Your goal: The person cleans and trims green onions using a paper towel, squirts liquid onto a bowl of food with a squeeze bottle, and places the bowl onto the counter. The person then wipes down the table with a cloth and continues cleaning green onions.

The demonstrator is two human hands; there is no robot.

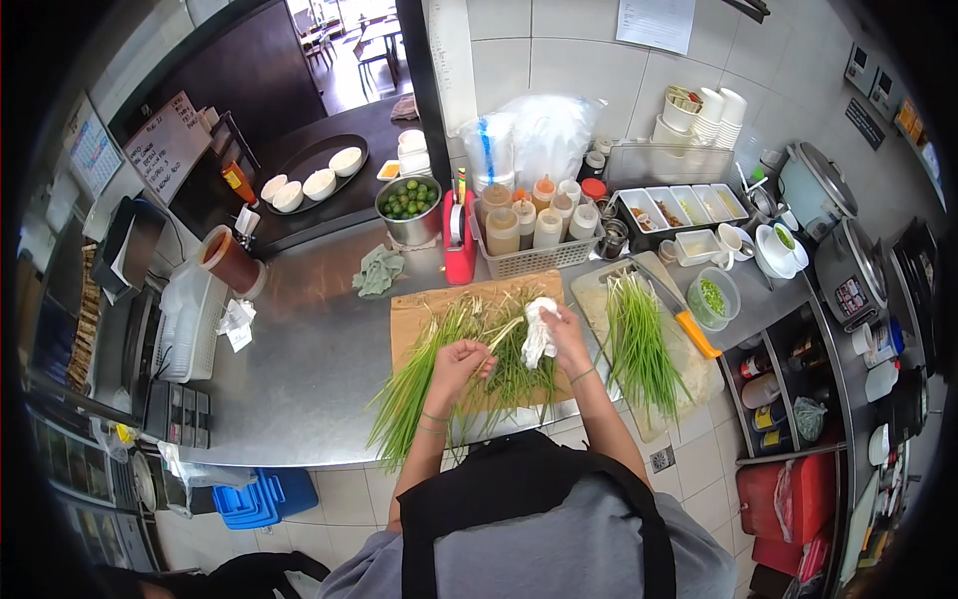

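Observation:
My left hand (461,368) is closed, its fingers curled around spring onions; pale stems (505,334) run from it toward a white cloth (540,331). That crumpled cloth is gripped by my right hand (569,341), at the root ends of the stems. Under both hands, a brown paper sheet (411,317) carries a loose heap of spring onions (424,364), their green tops hanging over the front edge on the left. To the right, a second bunch of spring onions (639,344) lies on a cutting board (596,293), beside a knife with an orange handle (697,334).
A basket of sauce bottles (539,262), a red holder (459,250) and a pot of green limes (410,205) stand behind the paper. A tub of chopped greens (713,298) sits right of the knife. A green rag (379,271) lies on the steel counter (289,369).

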